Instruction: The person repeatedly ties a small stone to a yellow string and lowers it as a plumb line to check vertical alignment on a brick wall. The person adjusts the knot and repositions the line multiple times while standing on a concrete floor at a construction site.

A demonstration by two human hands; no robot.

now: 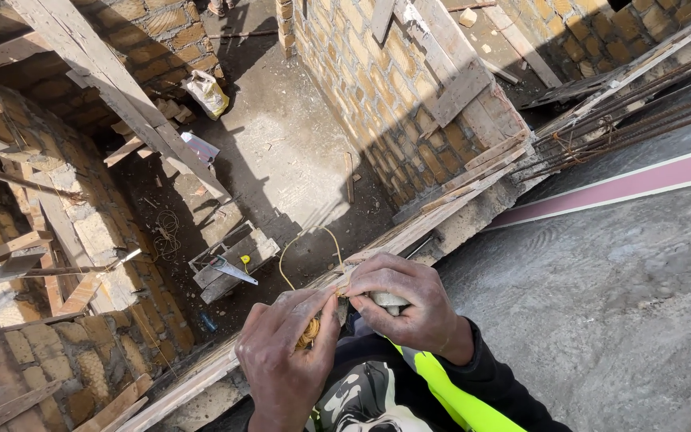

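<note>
Head view, looking steeply down from the edge of a concrete slab into a brick-walled pit.

Near: left hand curled closed around a small ball of yellow twine, thumb pressed over it. Right hand just beside it, fingers bent down and pinched on the twine end together with a small pale object; what that object is cannot be told. The two hands nearly touch at the fingertips. A loose loop of the yellow twine rises from between them and arcs above the plank edge. Dark sleeve with a fluorescent yellow-green vest below the right wrist.

Mid: both hands sit over a wooden formwork plank running diagonally along the slab edge. A pink strip crosses the slab to the right, with rusty rebar lying above it.

Far, below: handsaw resting on a block on the pit floor, coil of cord to its left, white bag near the far brick wall. Diagonal timber props lean across the pit.
</note>
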